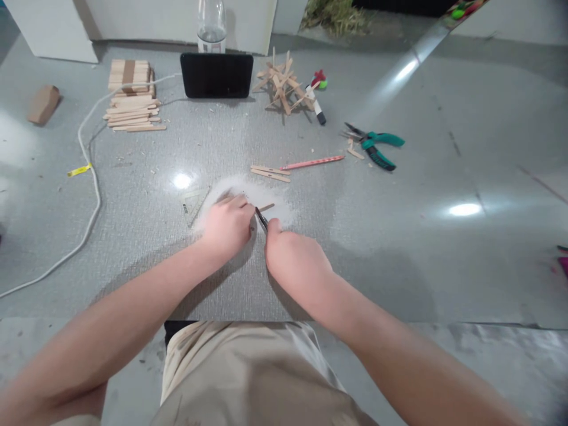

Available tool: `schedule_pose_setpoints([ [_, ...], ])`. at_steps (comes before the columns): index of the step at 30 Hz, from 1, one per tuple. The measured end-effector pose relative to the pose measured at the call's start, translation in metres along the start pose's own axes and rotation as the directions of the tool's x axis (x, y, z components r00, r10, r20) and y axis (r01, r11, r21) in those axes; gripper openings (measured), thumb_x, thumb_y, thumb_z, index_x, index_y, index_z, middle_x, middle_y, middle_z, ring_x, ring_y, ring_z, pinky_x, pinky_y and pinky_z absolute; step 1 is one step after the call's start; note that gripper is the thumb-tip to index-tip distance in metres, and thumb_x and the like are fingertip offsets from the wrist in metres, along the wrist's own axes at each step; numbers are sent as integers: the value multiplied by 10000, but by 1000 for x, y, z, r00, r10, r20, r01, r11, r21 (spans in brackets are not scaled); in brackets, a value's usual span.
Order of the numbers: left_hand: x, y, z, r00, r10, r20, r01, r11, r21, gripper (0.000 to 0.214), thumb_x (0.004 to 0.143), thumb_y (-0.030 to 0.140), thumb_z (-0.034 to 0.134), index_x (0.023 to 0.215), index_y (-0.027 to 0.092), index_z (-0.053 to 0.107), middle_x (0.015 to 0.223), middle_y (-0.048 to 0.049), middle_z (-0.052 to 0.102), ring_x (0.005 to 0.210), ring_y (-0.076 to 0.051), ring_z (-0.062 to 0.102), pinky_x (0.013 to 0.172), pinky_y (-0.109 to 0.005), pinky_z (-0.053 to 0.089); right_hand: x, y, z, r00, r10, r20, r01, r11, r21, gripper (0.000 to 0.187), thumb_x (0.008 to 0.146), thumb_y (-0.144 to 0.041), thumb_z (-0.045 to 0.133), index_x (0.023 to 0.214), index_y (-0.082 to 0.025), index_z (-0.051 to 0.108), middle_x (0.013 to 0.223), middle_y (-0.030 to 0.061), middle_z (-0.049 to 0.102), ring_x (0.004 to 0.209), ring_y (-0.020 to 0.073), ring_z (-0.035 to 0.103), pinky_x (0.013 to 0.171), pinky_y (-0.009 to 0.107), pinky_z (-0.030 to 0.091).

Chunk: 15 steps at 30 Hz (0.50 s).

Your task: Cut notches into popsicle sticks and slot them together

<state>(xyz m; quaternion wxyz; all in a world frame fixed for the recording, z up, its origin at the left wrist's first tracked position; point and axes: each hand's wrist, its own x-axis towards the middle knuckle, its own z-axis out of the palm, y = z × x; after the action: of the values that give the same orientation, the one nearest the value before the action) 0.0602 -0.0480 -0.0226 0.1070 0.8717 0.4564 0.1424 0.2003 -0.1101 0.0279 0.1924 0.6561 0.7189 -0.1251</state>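
My left hand [227, 225] presses down on a wooden craft stick [267, 207], fingers bent over it; only the stick's right end shows. My right hand [293, 254] is closed around a thin dark blade or knife [261, 218], whose tip meets the stick beside my left fingers. Both hands rest on the grey mat [177, 278] in a bright glare patch. A clear plastic triangle ruler [194, 203] lies just left of my left hand.
Two loose sticks [270, 172] and a pink pencil [313, 162] lie beyond my hands. Green-handled pliers [376, 147] sit to the right. A stick structure [284, 86], marker [318, 109], black phone [216, 75], bottle [212, 26], stick stacks [131, 94] and white cable [89, 177] lie at the back and left.
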Motion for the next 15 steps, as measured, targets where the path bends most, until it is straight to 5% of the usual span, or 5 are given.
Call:
schedule_pose_setpoints([
  [15, -1, -1, 6, 993, -112, -29, 111, 993, -39, 165, 756, 63, 529, 668, 187, 592, 747, -41, 620, 704, -176, 565, 641, -316, 397, 6, 2, -1, 995, -10, 97, 8, 1000, 18, 405, 923, -64, 440, 1326, -33, 457, 874, 215, 745, 820, 279, 768, 667, 302, 540],
])
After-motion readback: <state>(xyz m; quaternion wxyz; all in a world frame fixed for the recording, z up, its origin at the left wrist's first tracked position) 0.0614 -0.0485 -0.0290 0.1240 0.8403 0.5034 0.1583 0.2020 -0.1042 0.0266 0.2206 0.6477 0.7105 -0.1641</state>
